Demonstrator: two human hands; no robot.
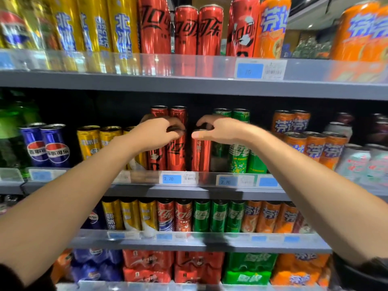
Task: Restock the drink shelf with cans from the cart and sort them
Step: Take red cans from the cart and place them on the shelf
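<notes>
on the middle shelf (210, 192), both hands grip red cola cans by their tops — the left hand (157, 131) curls over one can (176, 154), the right hand (218, 131) pinches the neighbouring can (200, 154), just left of the green cans (239, 156).

On the middle shelf (189, 192) I have my left hand (155, 131) over one front-row can (176, 152) and my right hand (218, 129) over the next can (200, 154) to its right; two cans (169, 113) stand behind them.
</notes>
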